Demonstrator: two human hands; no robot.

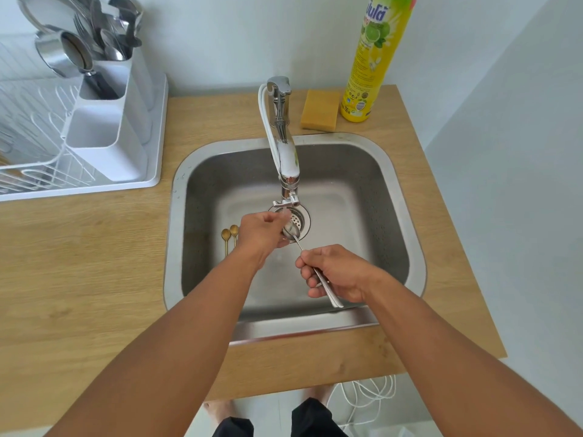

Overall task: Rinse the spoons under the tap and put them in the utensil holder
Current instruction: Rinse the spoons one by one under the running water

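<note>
My right hand (334, 272) grips the handles of silver spoons (328, 290) over the steel sink (407, 216). Their bowls reach up under the tap (285, 152), just above the drain. My left hand (262, 236) is at the spoon bowls (289, 230), fingers closed around them beneath the spout. Two small gold spoons (229, 234) lie on the sink floor left of my left hand. The white utensil holder (107, 121) stands at the back left in the dish rack, its rear compartment full of cutlery.
A yellow sponge (319, 114) and a tall yellow dish-soap bottle (375, 58) stand behind the sink at the right. The white dish rack (41, 146) fills the left of the wooden counter (94, 263). A white cable lies on the floor below.
</note>
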